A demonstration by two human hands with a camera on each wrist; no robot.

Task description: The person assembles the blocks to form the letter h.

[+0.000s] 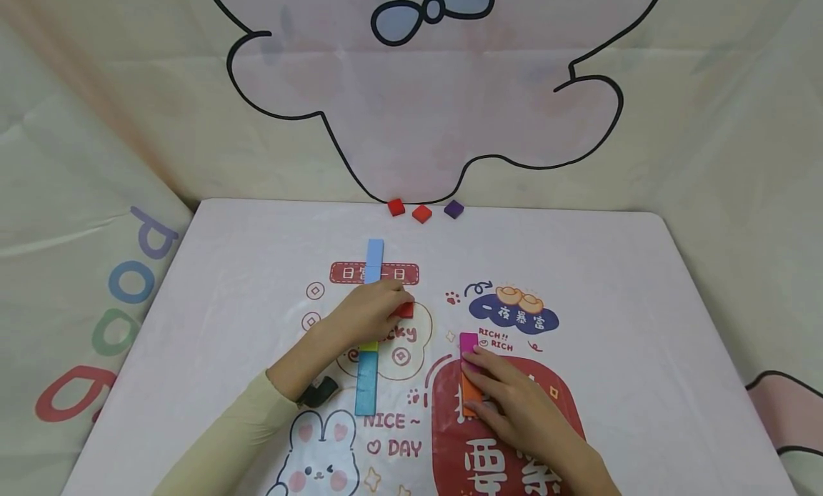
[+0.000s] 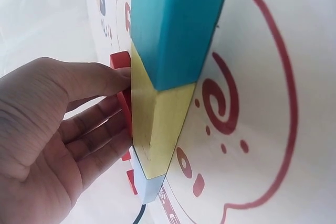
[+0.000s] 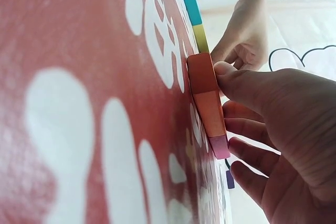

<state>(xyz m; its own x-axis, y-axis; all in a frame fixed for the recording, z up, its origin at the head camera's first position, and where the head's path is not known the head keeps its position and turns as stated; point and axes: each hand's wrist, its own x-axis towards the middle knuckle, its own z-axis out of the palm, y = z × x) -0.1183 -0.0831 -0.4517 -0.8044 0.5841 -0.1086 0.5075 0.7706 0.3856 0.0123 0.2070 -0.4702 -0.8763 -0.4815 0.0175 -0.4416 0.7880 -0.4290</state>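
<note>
A straight row of blocks runs away from me: teal block (image 1: 366, 382) nearest, yellow block (image 2: 157, 129) in the middle, light blue block (image 1: 375, 253) at the far end. My left hand (image 1: 369, 310) reaches across this row and holds a red block (image 1: 405, 310) between thumb and fingers, along the yellow block's side. To the right, orange blocks (image 3: 210, 111) and a pink block (image 1: 469, 341) lie end to end in a shorter row. My right hand (image 1: 514, 403) touches that row along its right side, thumb by the near orange end, fairly straight fingers spread towards the pink block.
Along the table's back edge lie two small red blocks (image 1: 421, 214) and a purple block (image 1: 454, 209), in front of a hanging cloth (image 1: 514, 110). The white table cover (image 1: 643, 339) carries printed drawings and lettering. A dark wrist device (image 1: 319, 392) sits beside the left sleeve.
</note>
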